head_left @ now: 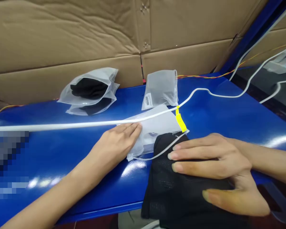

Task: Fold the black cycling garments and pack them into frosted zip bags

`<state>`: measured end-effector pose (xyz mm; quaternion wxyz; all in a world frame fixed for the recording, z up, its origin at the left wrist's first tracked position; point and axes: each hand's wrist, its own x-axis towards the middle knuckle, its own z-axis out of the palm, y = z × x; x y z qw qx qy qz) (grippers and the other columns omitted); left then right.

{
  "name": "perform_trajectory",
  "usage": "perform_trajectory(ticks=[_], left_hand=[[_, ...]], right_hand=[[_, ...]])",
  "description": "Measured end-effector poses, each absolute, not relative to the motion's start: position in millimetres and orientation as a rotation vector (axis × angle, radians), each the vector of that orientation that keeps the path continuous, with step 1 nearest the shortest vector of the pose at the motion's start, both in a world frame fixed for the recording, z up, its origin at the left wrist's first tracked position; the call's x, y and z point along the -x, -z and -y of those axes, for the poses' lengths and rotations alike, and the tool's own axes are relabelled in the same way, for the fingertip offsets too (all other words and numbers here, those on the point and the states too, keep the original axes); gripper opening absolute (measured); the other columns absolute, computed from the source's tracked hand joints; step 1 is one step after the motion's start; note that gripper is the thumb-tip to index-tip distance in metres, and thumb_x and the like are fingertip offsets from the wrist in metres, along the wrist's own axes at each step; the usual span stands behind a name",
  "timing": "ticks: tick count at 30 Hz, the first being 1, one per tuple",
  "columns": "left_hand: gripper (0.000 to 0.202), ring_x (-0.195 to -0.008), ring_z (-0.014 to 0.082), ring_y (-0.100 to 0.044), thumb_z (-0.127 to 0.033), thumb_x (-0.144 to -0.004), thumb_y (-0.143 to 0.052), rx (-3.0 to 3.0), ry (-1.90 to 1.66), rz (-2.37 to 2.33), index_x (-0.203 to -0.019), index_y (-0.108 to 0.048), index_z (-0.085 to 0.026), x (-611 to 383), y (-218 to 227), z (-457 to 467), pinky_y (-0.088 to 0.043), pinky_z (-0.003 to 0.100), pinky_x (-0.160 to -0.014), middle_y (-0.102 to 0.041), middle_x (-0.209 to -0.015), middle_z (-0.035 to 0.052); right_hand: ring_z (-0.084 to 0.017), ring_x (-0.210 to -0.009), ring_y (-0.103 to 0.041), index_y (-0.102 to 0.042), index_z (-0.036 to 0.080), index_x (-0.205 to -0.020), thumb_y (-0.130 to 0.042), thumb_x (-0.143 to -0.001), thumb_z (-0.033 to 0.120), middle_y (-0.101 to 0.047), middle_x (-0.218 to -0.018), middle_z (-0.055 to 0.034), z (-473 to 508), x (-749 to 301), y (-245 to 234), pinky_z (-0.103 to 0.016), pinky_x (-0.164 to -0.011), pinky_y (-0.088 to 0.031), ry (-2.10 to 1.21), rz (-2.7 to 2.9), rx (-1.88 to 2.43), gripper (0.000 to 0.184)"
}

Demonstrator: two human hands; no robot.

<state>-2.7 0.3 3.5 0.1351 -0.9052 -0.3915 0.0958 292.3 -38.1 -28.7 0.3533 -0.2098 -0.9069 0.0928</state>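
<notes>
My left hand (116, 144) lies flat, fingers stretched out, pressing on a frosted plastic zip bag (157, 127) on the blue table (50, 152). My right hand (219, 168) rests with fingers extended on a folded black mesh garment (171, 187) that hangs over the table's front edge; the garment's top end sits at the bag's open mouth. A yellow tag (180, 121) lies at the bag's right corner.
A white cable (73, 125) runs across the table over the bag. A stack of filled bags with black cloth (90, 92) sits at the back left, an empty bag with a barcode label (160, 89) at the back centre. Cardboard walls (85, 38) stand behind.
</notes>
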Motion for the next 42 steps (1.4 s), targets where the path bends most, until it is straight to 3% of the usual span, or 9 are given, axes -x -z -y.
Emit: perform_trajectory(ticks=[7,11,14,19,23,29,33,38,42], left_hand=[[0.065,-0.110,0.0403,-0.078,0.003,-0.085,-0.046,2.485,-0.374,1.442,-0.147,-0.062,-0.008,-0.8,-10.7,14.5,-0.069,0.048,-0.080,-0.070,-0.141,0.0237],[0.083,-0.099,0.0462,-0.079,-0.043,-0.093,-0.065,2.421,-0.524,1.675,-0.165,-0.041,-0.011,-9.6,-18.6,21.5,-0.067,0.054,-0.072,-0.067,-0.144,0.0275],[0.090,-0.108,0.0484,-0.076,-0.061,-0.091,-0.069,2.430,-0.426,1.612,-0.167,-0.042,-0.021,-10.1,-17.9,25.6,-0.064,0.059,-0.086,-0.069,-0.137,0.0281],[0.085,-0.142,0.0559,-0.052,-0.066,-0.087,-0.072,2.606,-0.145,1.329,-0.152,-0.061,-0.012,-2.1,-7.0,20.1,-0.049,0.070,-0.112,-0.055,-0.155,0.0297],[0.082,-0.156,0.0486,-0.038,-0.060,-0.097,-0.057,2.819,-0.171,1.237,-0.159,-0.049,-0.006,4.4,-1.5,14.7,-0.042,0.065,-0.123,-0.041,-0.169,0.0254],[0.076,-0.140,0.0448,-0.061,-0.050,-0.094,-0.054,2.744,-0.192,1.313,-0.161,-0.049,-0.012,-1.0,-10.8,21.5,-0.050,0.061,-0.117,-0.059,-0.156,0.0232],[0.069,-0.117,0.0407,-0.073,-0.037,-0.090,-0.053,2.569,-0.088,1.431,-0.155,-0.056,-0.012,-6.8,-8.5,18.4,-0.059,0.056,-0.103,-0.076,-0.125,0.0190],[0.067,-0.153,0.0465,-0.044,-0.045,-0.100,-0.052,2.577,0.001,1.520,-0.160,-0.048,-0.015,4.2,13.6,8.9,-0.048,0.065,-0.115,-0.051,-0.162,0.0235],[0.066,-0.137,0.0470,-0.061,-0.048,-0.108,-0.038,2.535,-0.133,1.638,-0.165,-0.041,-0.014,5.9,12.1,10.9,-0.055,0.063,-0.106,-0.055,-0.156,0.0283]], right_hand=[[-0.024,-0.093,-0.081,-0.078,0.029,-0.101,-0.065,-0.089,0.034,-0.083,-0.104,-0.0037,48.2,-280.9,38.2,-0.038,-0.086,-0.071,-0.244,2.070,0.576,0.020],[-0.020,-0.093,-0.078,-0.077,0.036,-0.088,-0.079,-0.080,0.022,-0.082,-0.099,0.0023,18.4,-280.8,38.9,-0.035,-0.089,-0.069,0.093,2.130,0.255,0.017],[-0.019,-0.093,-0.076,-0.080,0.034,-0.091,-0.083,-0.082,0.024,-0.083,-0.100,-0.0017,-5.7,-286.8,32.7,-0.032,-0.086,-0.068,0.338,2.257,0.006,0.013],[-0.018,-0.094,-0.077,-0.081,0.033,-0.096,-0.084,-0.085,0.025,-0.083,-0.103,-0.0016,-16.3,-291.9,23.6,-0.030,-0.088,-0.067,0.389,2.303,0.001,0.015],[-0.018,-0.100,-0.075,-0.079,0.030,-0.106,-0.080,-0.087,0.024,-0.082,-0.110,-0.0036,-16.2,-295.8,23.8,-0.031,-0.092,-0.066,0.394,2.337,0.014,0.020],[-0.036,-0.137,-0.061,-0.073,0.018,-0.124,-0.043,-0.097,0.030,-0.075,-0.121,-0.0146,-24.7,-303.1,28.8,-0.067,-0.116,-0.047,0.188,2.456,0.061,0.042],[-0.035,-0.136,-0.061,-0.065,0.014,-0.134,-0.051,-0.095,0.032,-0.071,-0.133,-0.0198,-27.4,-301.1,30.3,-0.062,-0.111,-0.051,0.149,2.547,0.109,0.045],[-0.034,-0.128,-0.063,-0.063,0.014,-0.137,-0.056,-0.094,0.029,-0.070,-0.136,-0.0208,-24.5,-299.1,28.9,-0.058,-0.105,-0.050,0.226,2.567,0.252,0.046],[-0.036,-0.124,-0.063,-0.063,0.013,-0.137,-0.061,-0.091,0.029,-0.069,-0.139,-0.0223,-22.7,-299.7,27.9,-0.057,-0.100,-0.048,0.204,2.578,0.336,0.049]])
